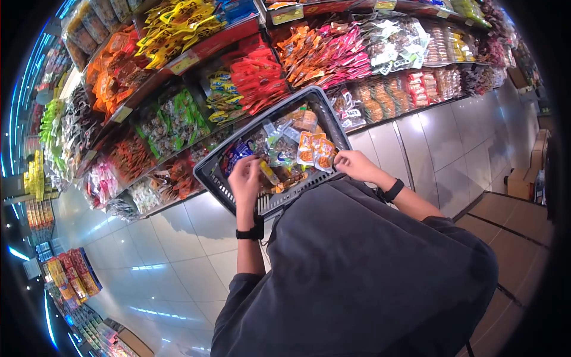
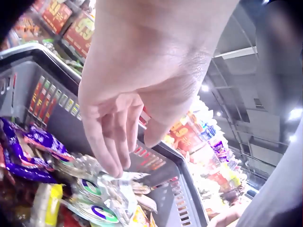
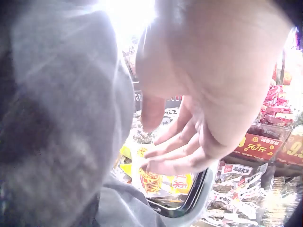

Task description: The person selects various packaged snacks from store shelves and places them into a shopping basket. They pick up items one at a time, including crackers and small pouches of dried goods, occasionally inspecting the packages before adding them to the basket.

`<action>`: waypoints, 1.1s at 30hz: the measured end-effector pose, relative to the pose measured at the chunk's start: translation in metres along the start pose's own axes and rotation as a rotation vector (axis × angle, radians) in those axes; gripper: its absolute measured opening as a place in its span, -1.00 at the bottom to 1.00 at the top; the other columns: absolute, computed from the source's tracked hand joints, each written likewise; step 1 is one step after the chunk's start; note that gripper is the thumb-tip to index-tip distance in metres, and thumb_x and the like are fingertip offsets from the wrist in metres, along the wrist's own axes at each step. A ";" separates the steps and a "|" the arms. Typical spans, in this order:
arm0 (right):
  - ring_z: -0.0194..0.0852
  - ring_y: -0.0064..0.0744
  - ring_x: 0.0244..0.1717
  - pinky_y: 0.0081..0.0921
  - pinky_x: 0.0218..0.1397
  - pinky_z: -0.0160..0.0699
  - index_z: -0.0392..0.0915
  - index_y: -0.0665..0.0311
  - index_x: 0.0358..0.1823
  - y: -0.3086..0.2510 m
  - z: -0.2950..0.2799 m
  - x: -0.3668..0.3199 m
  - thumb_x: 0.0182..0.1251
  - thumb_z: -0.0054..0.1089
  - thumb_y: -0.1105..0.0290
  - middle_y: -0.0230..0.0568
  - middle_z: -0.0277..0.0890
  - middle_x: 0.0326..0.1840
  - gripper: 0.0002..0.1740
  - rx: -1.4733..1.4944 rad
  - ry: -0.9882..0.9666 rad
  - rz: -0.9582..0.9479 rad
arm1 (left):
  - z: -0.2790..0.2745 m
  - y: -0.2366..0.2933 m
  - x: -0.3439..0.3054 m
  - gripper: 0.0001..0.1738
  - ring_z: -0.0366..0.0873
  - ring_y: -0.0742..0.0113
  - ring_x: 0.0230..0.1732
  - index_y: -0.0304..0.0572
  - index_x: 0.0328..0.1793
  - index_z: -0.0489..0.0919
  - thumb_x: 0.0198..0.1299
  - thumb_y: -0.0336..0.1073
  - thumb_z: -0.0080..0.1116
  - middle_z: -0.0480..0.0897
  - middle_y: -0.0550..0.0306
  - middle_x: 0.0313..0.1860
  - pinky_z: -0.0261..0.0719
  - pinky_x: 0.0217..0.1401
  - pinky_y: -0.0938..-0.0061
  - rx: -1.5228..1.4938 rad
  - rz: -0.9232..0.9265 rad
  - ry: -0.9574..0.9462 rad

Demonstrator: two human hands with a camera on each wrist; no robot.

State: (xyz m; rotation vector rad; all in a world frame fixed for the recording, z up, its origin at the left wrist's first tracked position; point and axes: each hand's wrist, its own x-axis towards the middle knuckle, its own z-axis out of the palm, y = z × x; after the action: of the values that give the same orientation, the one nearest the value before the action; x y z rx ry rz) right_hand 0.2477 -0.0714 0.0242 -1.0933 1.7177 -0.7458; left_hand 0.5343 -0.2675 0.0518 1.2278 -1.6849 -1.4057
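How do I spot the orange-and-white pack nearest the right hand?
Find the grey basket in front of the snack shelves. Inside, look toward the end by the right hand, where orange-and-white packs overlap on the pile. It's the pack closest to that hand's fingertips; its lookalikes lie farther toward the basket's middle.

Basket (image 1: 315, 90) between the shopper (image 1: 369, 262) and the shelves (image 1: 220, 46).
From here, packets (image 1: 238, 152) lie in the basket's left end, pouches (image 1: 315, 149) on other packs (image 1: 285, 143) toward its right; bagged snacks (image 1: 259, 71) fill the shelves behind, boxes (image 1: 522, 181) stand off to the shopper's right.
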 end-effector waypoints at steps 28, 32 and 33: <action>0.52 0.29 -0.19 -0.05 -0.11 0.51 0.49 0.48 -0.14 -0.004 0.005 0.065 0.22 0.26 0.37 0.25 0.54 -0.27 -0.69 -0.144 0.717 -0.100 | -0.093 -0.158 -0.024 -0.78 0.46 0.44 -0.33 -0.23 -0.10 0.61 0.16 -0.33 0.30 0.57 0.29 -0.34 0.40 -0.25 0.49 -0.239 -0.489 0.486; 0.50 0.32 -0.23 -0.03 -0.15 0.47 0.50 0.48 -0.14 0.000 0.003 0.067 0.25 0.21 0.38 0.25 0.53 -0.31 -0.72 -0.140 0.680 -0.126 | -0.094 -0.151 -0.029 -0.71 0.53 0.36 -0.30 -0.31 -0.11 0.65 0.07 -0.31 0.33 0.64 0.18 -0.31 0.46 -0.17 0.41 -0.218 -0.561 0.500; 0.49 0.32 -0.24 -0.03 -0.16 0.47 0.49 0.46 -0.18 0.007 0.006 0.069 0.24 0.21 0.38 0.24 0.52 -0.33 -0.74 -0.087 0.681 -0.128 | -0.095 -0.149 -0.032 -0.72 0.54 0.36 -0.30 -0.31 -0.12 0.66 0.06 -0.32 0.32 0.64 0.17 -0.31 0.47 -0.18 0.39 -0.197 -0.567 0.490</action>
State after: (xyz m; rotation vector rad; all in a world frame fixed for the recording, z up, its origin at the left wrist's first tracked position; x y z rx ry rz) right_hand 0.2396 -0.1315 -0.0105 -1.0846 2.2727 -1.2346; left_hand 0.6696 -0.2756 -0.0654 1.8352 -0.8791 -1.3768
